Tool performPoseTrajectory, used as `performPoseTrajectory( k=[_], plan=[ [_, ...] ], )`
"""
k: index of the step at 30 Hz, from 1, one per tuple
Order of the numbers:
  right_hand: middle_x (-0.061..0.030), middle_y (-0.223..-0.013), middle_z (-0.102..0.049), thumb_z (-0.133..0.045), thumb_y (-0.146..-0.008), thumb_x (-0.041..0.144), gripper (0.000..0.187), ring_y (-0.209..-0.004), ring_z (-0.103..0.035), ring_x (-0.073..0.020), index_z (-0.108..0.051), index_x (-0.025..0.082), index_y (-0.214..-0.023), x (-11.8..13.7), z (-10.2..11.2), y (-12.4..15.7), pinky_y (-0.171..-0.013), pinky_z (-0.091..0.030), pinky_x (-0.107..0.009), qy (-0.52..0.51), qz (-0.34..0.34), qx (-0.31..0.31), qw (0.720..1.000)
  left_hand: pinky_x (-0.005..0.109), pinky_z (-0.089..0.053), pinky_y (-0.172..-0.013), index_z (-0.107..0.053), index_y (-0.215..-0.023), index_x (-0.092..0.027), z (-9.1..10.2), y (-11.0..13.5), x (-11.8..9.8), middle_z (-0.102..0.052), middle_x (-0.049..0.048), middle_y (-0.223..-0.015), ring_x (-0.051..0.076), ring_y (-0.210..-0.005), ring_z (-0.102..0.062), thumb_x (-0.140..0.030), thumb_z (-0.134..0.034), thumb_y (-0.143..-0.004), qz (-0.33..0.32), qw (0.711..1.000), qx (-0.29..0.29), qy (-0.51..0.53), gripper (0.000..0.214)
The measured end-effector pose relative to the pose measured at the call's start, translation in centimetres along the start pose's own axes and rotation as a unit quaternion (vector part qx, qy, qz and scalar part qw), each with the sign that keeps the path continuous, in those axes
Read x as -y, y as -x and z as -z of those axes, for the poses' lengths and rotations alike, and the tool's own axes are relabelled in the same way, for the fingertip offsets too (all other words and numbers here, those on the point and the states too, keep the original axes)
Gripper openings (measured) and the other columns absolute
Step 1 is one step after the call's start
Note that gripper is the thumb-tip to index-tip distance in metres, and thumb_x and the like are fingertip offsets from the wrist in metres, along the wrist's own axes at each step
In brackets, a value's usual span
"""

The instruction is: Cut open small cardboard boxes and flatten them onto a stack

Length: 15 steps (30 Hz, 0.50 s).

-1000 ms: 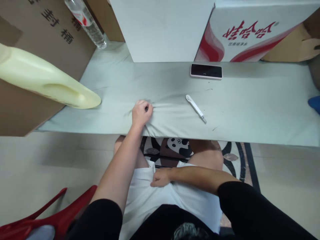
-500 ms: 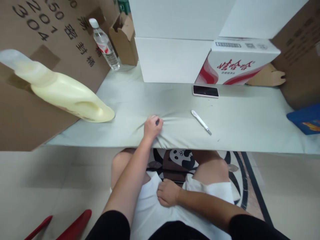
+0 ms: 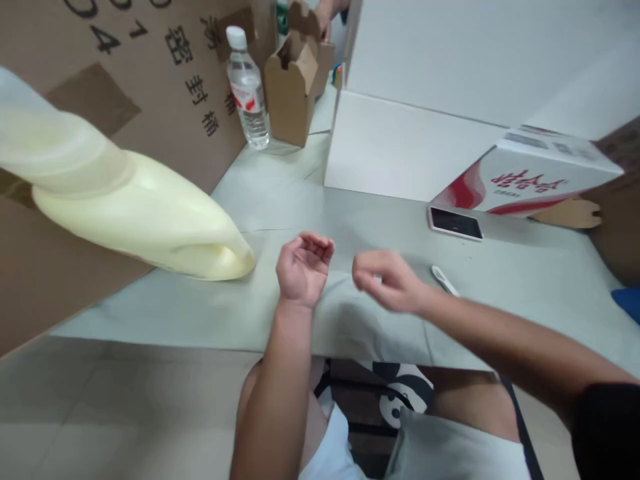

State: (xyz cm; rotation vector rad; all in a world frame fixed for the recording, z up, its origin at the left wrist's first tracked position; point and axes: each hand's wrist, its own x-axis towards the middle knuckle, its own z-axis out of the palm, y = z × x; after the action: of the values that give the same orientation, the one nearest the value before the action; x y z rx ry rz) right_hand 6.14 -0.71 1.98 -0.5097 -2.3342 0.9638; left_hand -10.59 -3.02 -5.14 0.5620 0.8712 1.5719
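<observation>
Above the cloth-covered table, my left hand is turned palm up with its fingers apart and slightly bent; nothing shows in the palm. My right hand hovers just to its right, fingers curled in towards the thumb and a little blurred. Whatever those fingers may hold is hidden. Behind my right wrist lies a slim white craft knife, its tip covered by my forearm. A phone with a dark screen rests farther back. To the left of my left hand stands a pale yellow bottle.
A water bottle and a small brown carton stand at the back left, beside a large cardboard box. White boxes and a red-and-white carton line the back. Another person's hand shows behind them. Something blue sits far right.
My left hand has turned from a closed grip around something small and dark to an open palm. My right hand has risen from my lap to above the table. The view has swung left.
</observation>
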Motion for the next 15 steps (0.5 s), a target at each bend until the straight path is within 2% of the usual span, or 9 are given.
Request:
performPoseTrajectory(
  k=[1, 2, 4, 6, 9, 12, 15],
  plan=[
    [0.0022, -0.059, -0.049, -0.047, -0.101, 0.027, 0.039, -0.055, -0.046, -0.0100, -0.047, 0.021, -0.062, -1.1, 0.7, -2.3, -0.058, -0.036, -0.025, 0.016, -0.021, -0.010, 1.000, 0.027, -0.056, -0.084, -0.060, -0.078, -0.022, 0.6, -0.2, -0.5, -0.061, 0.0001, -0.073, 0.014, -0.081, -0.067, -0.045, -0.052, -0.082, 0.010, 0.991, -0.041, 0.128, 0.025],
    [0.0025, -0.058, -0.048, -0.048, -0.101, 0.031, 0.040, -0.054, -0.045, -0.0101, -0.048, 0.021, -0.061, -2.2, 1.2, -4.6, -0.058, -0.036, -0.026, 0.031, -0.048, -0.026, 0.998, 0.025, -0.056, -0.081, -0.060, -0.079, -0.021, 1.1, -0.4, -1.0, -0.059, -0.0009, -0.070, 0.013, -0.078, -0.067, -0.040, -0.055, -0.080, 0.021, 0.967, -0.075, 0.244, 0.019],
    [0.0031, -0.055, -0.045, -0.050, -0.100, 0.037, 0.045, -0.054, -0.041, -0.0104, -0.046, 0.021, -0.058, -4.5, 1.7, -8.7, -0.057, -0.034, -0.027, 0.048, -0.097, -0.069, 0.992, 0.024, -0.056, -0.074, -0.060, -0.080, -0.020, 1.9, -0.6, -1.6, -0.057, -0.0019, -0.068, 0.012, -0.074, -0.067, -0.028, -0.058, -0.077, 0.031, 0.918, -0.112, 0.378, 0.008],
    [0.0034, -0.054, -0.043, -0.051, -0.100, 0.039, 0.048, -0.053, -0.039, -0.0106, -0.045, 0.022, -0.056, -6.5, 2.0, -12.1, -0.057, -0.033, -0.027, 0.064, -0.127, -0.105, 0.984, 0.023, -0.055, -0.070, -0.058, -0.079, -0.020, 2.2, -0.7, -1.9, -0.056, -0.0023, -0.068, 0.011, -0.071, -0.066, -0.019, -0.059, -0.074, 0.037, 0.899, -0.126, 0.418, 0.004],
    [0.0038, -0.052, -0.042, -0.051, -0.103, 0.033, 0.049, -0.054, -0.038, -0.0104, -0.046, 0.021, -0.055, -8.7, 2.1, -15.6, -0.059, -0.034, -0.028, 0.095, -0.147, -0.135, 0.975, 0.020, -0.049, -0.061, -0.056, -0.079, -0.019, 1.8, -0.6, -1.9, -0.052, -0.0035, -0.068, 0.009, -0.065, -0.060, -0.014, -0.062, -0.072, 0.068, 0.897, -0.118, 0.421, 0.010],
    [0.0048, -0.050, -0.042, -0.050, -0.103, 0.019, 0.048, -0.056, -0.039, -0.0094, -0.047, 0.021, -0.055, -9.7, 1.8, -17.2, -0.062, -0.035, -0.027, 0.123, -0.158, -0.163, 0.966, 0.018, -0.043, -0.056, -0.055, -0.081, -0.019, 1.3, -0.3, -2.0, -0.049, -0.0039, -0.071, 0.007, -0.061, -0.053, -0.013, -0.064, -0.071, 0.096, 0.899, -0.085, 0.419, 0.015],
    [0.0058, -0.051, -0.043, -0.048, -0.099, 0.004, 0.048, -0.057, -0.042, -0.0076, -0.047, 0.020, -0.053, -9.4, 1.3, -17.9, -0.063, -0.034, -0.026, 0.147, -0.195, -0.189, 0.951, 0.018, -0.040, -0.054, -0.052, -0.081, -0.020, 1.1, 0.1, -2.3, -0.044, -0.0042, -0.070, 0.007, -0.058, -0.046, -0.013, -0.061, -0.071, 0.091, 0.898, -0.101, 0.419, 0.016]
  ],
)
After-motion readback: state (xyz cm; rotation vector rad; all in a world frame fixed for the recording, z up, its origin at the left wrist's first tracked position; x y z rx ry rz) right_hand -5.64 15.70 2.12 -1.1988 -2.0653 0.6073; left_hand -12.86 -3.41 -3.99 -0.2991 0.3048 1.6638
